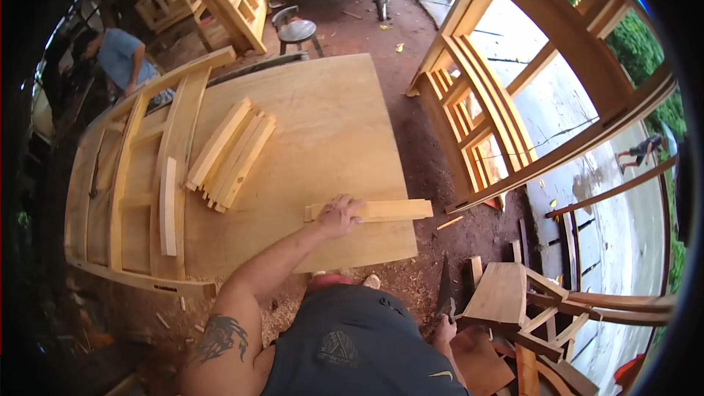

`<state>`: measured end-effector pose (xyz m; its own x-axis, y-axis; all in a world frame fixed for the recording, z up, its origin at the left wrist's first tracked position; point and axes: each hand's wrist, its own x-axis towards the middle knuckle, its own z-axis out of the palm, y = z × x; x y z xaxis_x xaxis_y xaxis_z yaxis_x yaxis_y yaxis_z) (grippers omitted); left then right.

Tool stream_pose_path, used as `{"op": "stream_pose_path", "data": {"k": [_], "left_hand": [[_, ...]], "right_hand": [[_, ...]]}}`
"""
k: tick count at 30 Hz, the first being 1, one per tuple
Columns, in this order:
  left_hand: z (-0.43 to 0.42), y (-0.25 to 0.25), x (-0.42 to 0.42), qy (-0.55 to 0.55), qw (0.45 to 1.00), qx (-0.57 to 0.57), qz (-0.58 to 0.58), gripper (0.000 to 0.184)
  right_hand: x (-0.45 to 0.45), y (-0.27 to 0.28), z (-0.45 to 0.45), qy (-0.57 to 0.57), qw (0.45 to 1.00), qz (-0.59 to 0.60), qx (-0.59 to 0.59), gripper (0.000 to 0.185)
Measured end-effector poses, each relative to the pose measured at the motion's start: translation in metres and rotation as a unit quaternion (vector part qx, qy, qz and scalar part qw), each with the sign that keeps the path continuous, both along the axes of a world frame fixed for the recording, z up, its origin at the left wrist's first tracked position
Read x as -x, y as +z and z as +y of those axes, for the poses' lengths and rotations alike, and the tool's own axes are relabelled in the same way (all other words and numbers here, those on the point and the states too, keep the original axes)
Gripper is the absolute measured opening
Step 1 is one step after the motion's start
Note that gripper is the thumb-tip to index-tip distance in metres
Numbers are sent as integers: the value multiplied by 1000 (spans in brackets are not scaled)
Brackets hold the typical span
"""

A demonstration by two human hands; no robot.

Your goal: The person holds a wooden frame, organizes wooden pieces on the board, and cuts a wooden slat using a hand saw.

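Hands apart, the left hand [340, 215] clamped a board [392, 210] to the counter [323, 132], seemingly for steadiness. The right hand [444, 330] gripped a saw [444, 290] (well clear)!

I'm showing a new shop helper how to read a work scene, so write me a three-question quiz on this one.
1. True or false: the left hand rests on a wooden piece that lies on the broad panel.

2. Seen by the person, where is the group of short strips relative to that piece?
a) Farther away and to the left
b) Nearer and to the right
c) Directly underneath

3. Which tool is in the right hand?

Key: 1. True; 2. a; 3. A handsaw
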<state>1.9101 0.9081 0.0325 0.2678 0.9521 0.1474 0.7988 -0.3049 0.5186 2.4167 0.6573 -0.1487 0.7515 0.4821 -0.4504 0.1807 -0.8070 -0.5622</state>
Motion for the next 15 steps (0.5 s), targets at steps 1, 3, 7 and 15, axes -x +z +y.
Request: {"op": "stream_pose_path", "data": {"k": [1, 3, 7, 15], "left_hand": [[6, 4, 4, -3, 1000, -9, 16, 52], [31, 16, 12, 13, 998, -43, 46, 51], [64, 17, 30, 93, 992, -67, 55, 50], [94, -12, 71, 138, 986, 36, 91, 57]], "right_hand": [[6, 19, -6, -25, 999, 37, 29, 61], [15, 38, -3, -27, 997, -9, 70, 69], [-9, 4, -38, -18, 991, -94, 94, 81], [-26, 19, -17, -75, 991, 107, -9, 65]]}}
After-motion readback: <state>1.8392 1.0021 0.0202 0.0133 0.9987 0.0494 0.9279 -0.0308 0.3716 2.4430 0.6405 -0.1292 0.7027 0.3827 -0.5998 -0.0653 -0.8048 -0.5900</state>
